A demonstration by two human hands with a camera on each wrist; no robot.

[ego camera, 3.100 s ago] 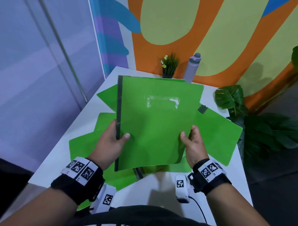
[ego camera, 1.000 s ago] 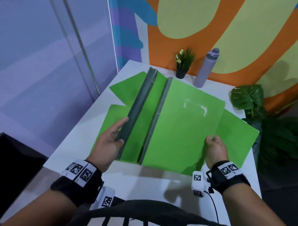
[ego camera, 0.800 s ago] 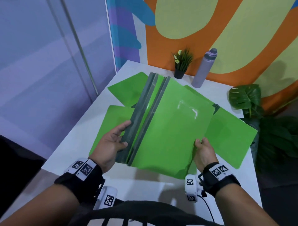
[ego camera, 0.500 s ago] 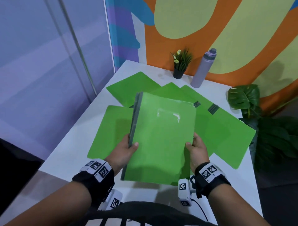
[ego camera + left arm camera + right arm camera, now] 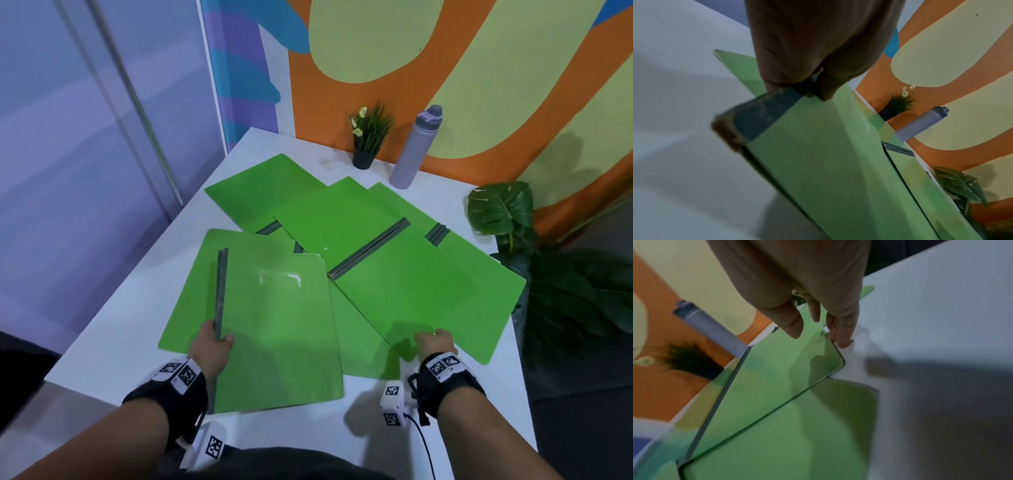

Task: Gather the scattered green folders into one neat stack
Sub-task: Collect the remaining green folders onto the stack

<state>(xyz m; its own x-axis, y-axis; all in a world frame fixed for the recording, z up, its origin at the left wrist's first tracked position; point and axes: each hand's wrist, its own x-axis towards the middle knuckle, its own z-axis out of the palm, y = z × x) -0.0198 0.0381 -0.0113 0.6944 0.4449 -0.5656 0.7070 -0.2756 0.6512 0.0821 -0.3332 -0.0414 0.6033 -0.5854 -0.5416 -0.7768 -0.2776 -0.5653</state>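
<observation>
A person's left hand (image 5: 210,346) pinches the spine of a gathered green stack (image 5: 277,329) while the right hand (image 5: 434,344), fingers loosely spread, reaches a loose folder (image 5: 428,294) ahead on the table (image 5: 479,394); a one-sided grip risks the stack fanning open

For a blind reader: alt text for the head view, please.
Left hand grips stacked green folders by the spine while the right hand reaches to another folder's corner; more lie scattered on a white table.
</observation>
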